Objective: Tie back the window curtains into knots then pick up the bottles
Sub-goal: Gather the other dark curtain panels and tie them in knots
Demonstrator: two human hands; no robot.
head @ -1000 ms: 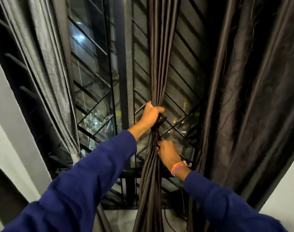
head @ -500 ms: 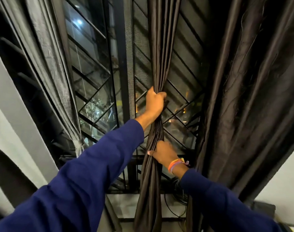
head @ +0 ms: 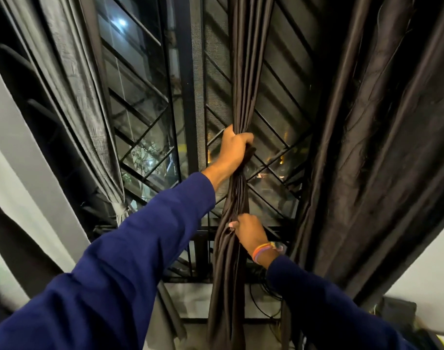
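Left grip: the left hand (head: 235, 151) is clenched round the gathered dark curtain (head: 243, 79), fist wrapped about the bunch where it narrows, knuckles uppermost, thumb side toward the window.
Right grip: the right hand (head: 248, 229) pinches the same bunch lower down, fingers curled into the folds from the right, a nail showing at the cloth's edge.
Curtain's place: it hangs as a narrow rope of folds in front of the window grille (head: 150, 127), between the grey curtain (head: 84, 102) at left and a broad dark drape (head: 382, 147) at right; its tail drops out of view at the bottom of the picture.
How to do the step: by my reading the knot is only being started. The upper fist should keep the bunch tight so no fold slips loose, while the lower hand takes up enough tail to loop round the standing part and pass through. Draw it snug slowly; the cloth looks sleek and may slide.
Risk: loose folds escaping the lower pinch would leave a lopsided knot.
Left arm: stretched up and forward, blue sleeve (head: 130, 263) nearly straight, wrist bare.
Right arm: lower, bent, coming in from the right, wristbands (head: 264, 251) at the cuff.
Grey curtain: it looks already cinched near its lower end.
Bottles: none in view; that part is not yet begun.
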